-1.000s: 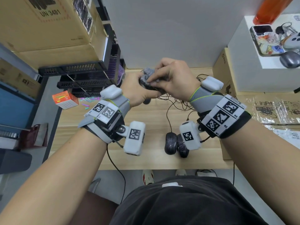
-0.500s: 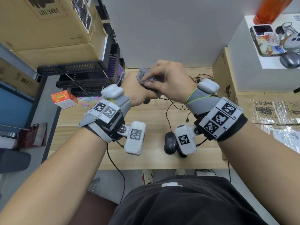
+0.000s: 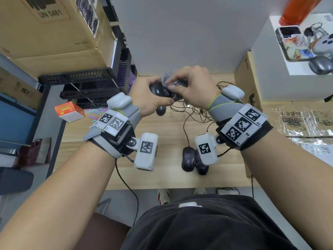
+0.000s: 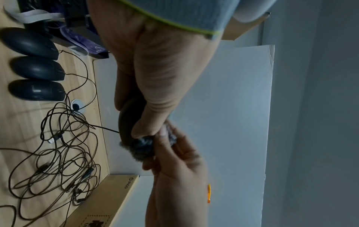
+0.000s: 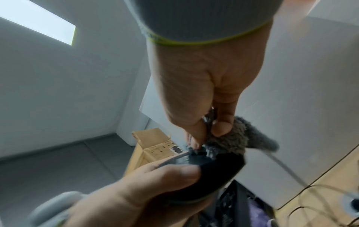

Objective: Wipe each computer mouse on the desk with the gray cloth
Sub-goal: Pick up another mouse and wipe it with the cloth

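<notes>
My left hand [image 3: 146,95] grips a black wired mouse [image 3: 160,91] and holds it above the back of the wooden desk [image 3: 162,177]. My right hand [image 3: 189,85] pinches the fluffy gray cloth [image 3: 167,78] and presses it on the mouse's right part. In the right wrist view, thumb and fingers bunch the cloth [image 5: 233,141] against the mouse [image 5: 213,169]. Three more black mice [image 4: 37,90] lie side by side on the desk in the left wrist view. In the head view two of them [image 3: 188,158] sit near the front edge, and one [image 3: 161,110] sits below my left hand.
Tangled mouse cables [image 3: 194,112] spread over the desk's middle. Black stacked trays [image 3: 86,82] and a small orange-and-white box [image 3: 69,110] stand at left. A cardboard box [image 3: 246,83] and a white box [image 3: 288,87] bearing a phone and gadgets stand at right.
My right hand has rubbed the cloth to and fro over the held mouse. More of the mouse's black face now shows at left. Both hands stayed raised in the same place.
</notes>
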`<action>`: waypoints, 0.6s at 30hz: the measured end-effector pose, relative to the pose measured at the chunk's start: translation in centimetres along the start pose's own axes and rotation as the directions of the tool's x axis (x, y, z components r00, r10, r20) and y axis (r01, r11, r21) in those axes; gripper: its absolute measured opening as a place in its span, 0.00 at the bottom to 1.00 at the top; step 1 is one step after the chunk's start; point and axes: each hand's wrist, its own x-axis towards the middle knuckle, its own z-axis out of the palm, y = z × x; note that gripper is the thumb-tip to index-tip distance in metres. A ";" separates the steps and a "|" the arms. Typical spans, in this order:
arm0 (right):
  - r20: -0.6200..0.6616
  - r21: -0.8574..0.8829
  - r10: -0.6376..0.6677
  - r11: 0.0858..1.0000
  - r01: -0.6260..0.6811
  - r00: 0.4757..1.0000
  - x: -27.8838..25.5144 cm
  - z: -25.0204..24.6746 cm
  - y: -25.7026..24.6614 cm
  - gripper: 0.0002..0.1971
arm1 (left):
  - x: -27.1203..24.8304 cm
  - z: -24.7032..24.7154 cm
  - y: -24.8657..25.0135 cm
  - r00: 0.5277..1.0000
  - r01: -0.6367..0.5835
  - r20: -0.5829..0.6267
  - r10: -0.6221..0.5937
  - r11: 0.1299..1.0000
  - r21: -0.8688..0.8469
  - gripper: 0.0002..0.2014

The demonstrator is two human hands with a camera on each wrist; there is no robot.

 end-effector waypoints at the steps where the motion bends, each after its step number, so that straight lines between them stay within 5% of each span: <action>1: -0.014 -0.032 0.045 0.998 -0.046 0.999 0.2 -0.1 0.6 0.06 | -0.1 -0.2 -0.2 1.000 0.013 -0.016 -0.014 1.000 -0.005 0.25; 4: -0.047 -0.038 0.114 0.993 -0.116 0.992 -0.2 -0.2 1.7 0.06 | 0.1 -0.2 -0.2 0.999 0.037 -0.034 -0.037 0.999 -0.010 0.32; 8: 0.033 0.045 0.004 0.999 -0.005 0.999 -1.0 0.2 0.4 0.06 | 0.2 -0.1 0.1 0.999 0.027 -0.043 -0.026 1.000 0.017 0.32; 14: -0.062 0.021 0.364 0.931 -0.364 0.929 -0.3 -0.4 4.7 0.04 | 0.0 -0.1 0.6 0.982 0.171 -0.027 -0.185 0.946 -0.275 0.21; 18: -0.006 0.281 0.379 0.889 -0.362 0.925 -0.9 1.1 4.0 0.04 | -0.3 1.0 1.4 0.965 0.258 0.051 -0.258 0.892 -0.371 0.16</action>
